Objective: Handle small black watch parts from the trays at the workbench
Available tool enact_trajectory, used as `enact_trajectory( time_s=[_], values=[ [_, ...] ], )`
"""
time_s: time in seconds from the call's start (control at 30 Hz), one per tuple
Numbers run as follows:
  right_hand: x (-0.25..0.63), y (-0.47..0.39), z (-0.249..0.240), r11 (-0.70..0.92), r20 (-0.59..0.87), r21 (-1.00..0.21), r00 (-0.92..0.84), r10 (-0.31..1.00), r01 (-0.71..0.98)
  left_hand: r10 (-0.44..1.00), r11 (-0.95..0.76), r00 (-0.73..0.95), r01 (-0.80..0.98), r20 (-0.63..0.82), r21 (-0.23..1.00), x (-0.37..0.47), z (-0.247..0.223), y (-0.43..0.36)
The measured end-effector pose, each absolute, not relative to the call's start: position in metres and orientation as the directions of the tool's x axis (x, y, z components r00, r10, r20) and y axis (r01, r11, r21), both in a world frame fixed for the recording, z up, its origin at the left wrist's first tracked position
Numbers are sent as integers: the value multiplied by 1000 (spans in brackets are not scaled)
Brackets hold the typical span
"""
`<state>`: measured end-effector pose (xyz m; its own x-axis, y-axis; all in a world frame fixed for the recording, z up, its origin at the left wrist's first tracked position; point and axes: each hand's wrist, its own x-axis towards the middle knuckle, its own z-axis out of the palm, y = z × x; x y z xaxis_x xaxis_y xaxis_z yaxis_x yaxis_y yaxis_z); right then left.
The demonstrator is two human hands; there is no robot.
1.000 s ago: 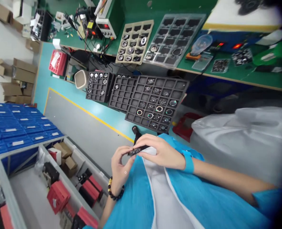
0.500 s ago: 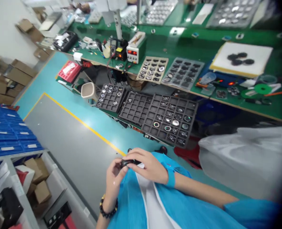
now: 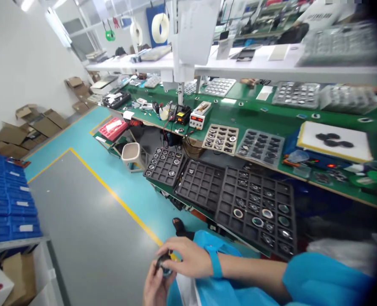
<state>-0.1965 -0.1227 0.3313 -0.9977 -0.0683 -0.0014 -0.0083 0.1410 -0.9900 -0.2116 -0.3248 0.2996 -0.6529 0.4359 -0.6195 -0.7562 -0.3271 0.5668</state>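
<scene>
Low in the view, close to my body, both hands hold one small round watch case with a dark rim and a glossy face. The fingers of my left hand grip it from below and the left. From above and the right, my right hand closes round it, with the thumb across its face. Part of the case is hidden behind the fingers. Beyond the hands lies a black compartment tray with several round watch pieces in it. Beside it are a second black tray and a third.
A green workbench runs across, bearing a power supply, a beige tray and a clear tray. A stool stands past the trays. Blue bins are stacked at left, and a plastic bag is at right.
The camera view has tilted up, so the bench and hands appear lower. The watch case has turned in my hands and now shows its face.
</scene>
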Motion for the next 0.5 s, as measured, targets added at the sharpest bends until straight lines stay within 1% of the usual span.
enact_trajectory(
  time_s=[0.07, 0.13, 0.2, 0.27, 0.33, 0.37, 0.43, 0.5],
  values=[
    [-223, -122, 328, 90, -32, -996, -993, -109, 22, 543, -327, -560, -827, -625, 457, -239, 293, -334],
    [-239, -117, 332, 40, -39, -999, -989, -141, 34, 648, -296, -493, -865, -581, 405, -260, 294, -336],
    [-243, -109, 343, -3, -43, -999, -990, -137, 44, 737, -232, -443, -875, -511, 424, -274, 301, -329],
    [-235, -100, 355, -45, -83, -995, -990, -116, 89, 821, -149, -373, -871, -433, 467, -280, 309, -316],
    [-217, -95, 364, -33, -113, -993, -993, -47, 114, 887, -74, -281, -869, -366, 488, -282, 313, -302],
    [-204, -94, 367, -10, -113, -994, -994, 8, 113, 915, -36, -224, -873, -334, 487, -282, 312, -297],
    [-171, -99, 366, 44, -96, -994, -983, 154, 104, 953, 63, -86, -884, -292, 464, -277, 305, -290],
    [-132, -114, 361, 30, -112, -992, -952, 286, 126, 954, 194, 63, -875, -294, 444, -267, 292, -287]
  ],
)
